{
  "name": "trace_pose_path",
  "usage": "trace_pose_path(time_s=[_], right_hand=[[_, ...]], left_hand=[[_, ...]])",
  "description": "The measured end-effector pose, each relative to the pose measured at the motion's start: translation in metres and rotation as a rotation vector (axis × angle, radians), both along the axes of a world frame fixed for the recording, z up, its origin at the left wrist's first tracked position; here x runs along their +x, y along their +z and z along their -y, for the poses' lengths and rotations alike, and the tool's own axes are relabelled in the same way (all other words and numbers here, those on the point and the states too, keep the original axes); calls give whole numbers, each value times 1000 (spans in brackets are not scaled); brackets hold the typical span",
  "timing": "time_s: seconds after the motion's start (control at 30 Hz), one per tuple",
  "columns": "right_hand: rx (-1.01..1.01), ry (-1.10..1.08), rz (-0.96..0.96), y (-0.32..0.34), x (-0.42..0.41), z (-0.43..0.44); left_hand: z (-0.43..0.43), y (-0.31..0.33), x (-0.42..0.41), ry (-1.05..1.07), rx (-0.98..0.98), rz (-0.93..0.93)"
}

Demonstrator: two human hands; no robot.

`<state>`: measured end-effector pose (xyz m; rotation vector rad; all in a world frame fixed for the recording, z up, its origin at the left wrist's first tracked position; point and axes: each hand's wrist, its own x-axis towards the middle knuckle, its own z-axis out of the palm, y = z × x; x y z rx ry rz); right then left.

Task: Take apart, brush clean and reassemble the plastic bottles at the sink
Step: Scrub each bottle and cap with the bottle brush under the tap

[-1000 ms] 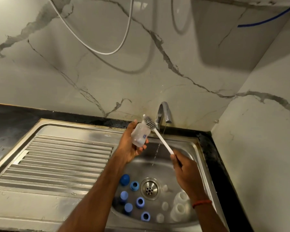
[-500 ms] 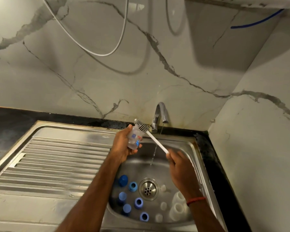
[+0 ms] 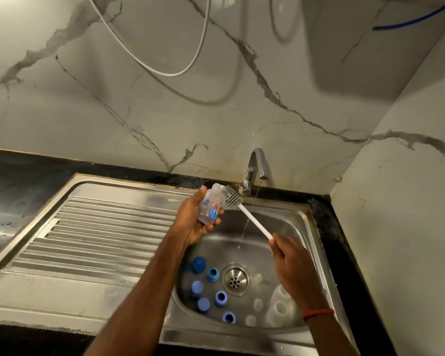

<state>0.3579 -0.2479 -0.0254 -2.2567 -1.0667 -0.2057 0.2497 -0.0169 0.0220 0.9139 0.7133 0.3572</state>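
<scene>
My left hand (image 3: 192,222) holds a small clear plastic bottle (image 3: 211,206) with a blue label above the sink basin (image 3: 297,222), its mouth pointing up and back. My right hand (image 3: 292,262) grips the white handle of a bottle brush (image 3: 244,213). The grey bristle head lies against the outside of the bottle near its mouth. On the basin floor lie several blue caps and rings (image 3: 212,274) left of the drain (image 3: 235,278), and clear bottle bodies (image 3: 279,308) with small clear teats on the right.
The tap (image 3: 254,170) at the back runs a thin stream of water into the basin. A ribbed steel draining board (image 3: 93,240) stretches to the left. Black counter borders the sink, marble walls stand behind and to the right. A white hose (image 3: 165,70) hangs on the wall.
The brush head has slid along the bottle from its mouth to its side. Both hands stay over the basin, still holding bottle and brush.
</scene>
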Motion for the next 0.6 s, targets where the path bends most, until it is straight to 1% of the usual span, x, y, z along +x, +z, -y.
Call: trace_pose_path(time_s=[0.1, 0.2, 0.33, 0.47, 0.6], right_hand=[[36, -20, 36, 7, -3, -10], [24, -24, 103, 25, -3, -23], [56, 18, 45, 13, 3, -2], [75, 22, 39, 10, 2, 4], [83, 11, 54, 20, 1, -7]], left_hand=[[14, 4, 3, -95, 40, -17], [16, 12, 9, -97, 35, 14], [2, 9, 4, -64, -113, 84], [6, 6, 3, -148, -87, 39], [0, 12, 5, -216, -115, 42]])
